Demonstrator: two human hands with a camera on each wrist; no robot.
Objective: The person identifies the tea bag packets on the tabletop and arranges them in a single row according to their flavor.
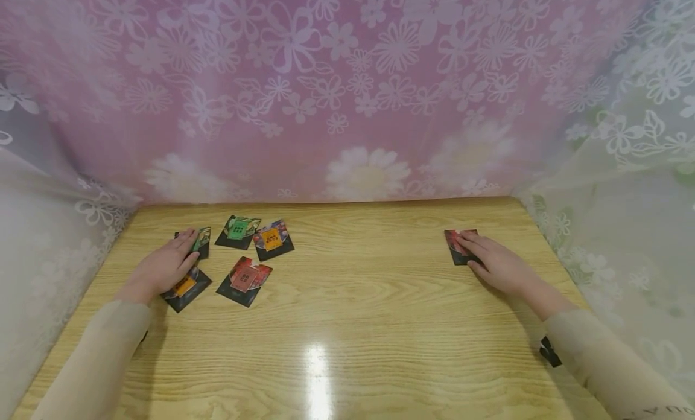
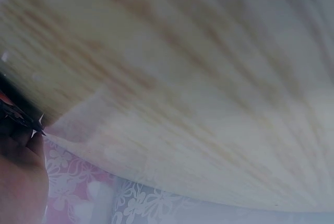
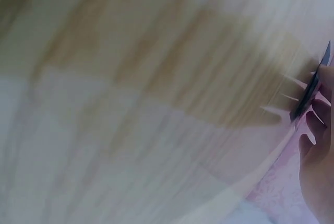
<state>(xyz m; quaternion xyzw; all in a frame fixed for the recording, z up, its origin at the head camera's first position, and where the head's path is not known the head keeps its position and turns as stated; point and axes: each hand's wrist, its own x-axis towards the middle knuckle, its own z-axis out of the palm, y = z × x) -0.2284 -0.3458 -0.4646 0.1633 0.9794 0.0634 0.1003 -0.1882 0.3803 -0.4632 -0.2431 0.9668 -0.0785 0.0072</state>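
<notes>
In the head view, my left hand [image 1: 163,266] reaches to the table's left, its fingers over a black packet with a green label [image 1: 202,244] that it grips by the edge. Partly beneath that hand lies an orange-labelled packet [image 1: 187,290]. My right hand [image 1: 502,266] pinches a red-and-black packet [image 1: 458,248] on the right side, fingers across its top and thumb at its near edge. The right wrist view shows this packet's thin dark edge [image 3: 309,96] against the fingers. Only part of the left hand [image 2: 23,177] shows in the left wrist view.
Three more packets lie flat right of my left hand: a green-labelled one [image 1: 239,232], an orange-labelled one [image 1: 273,240] and a red-labelled one [image 1: 245,281]. Floral curtains [image 1: 369,106] hang around the wooden table [image 1: 353,287]. A dark wrist device [image 1: 549,352] shows under the right sleeve.
</notes>
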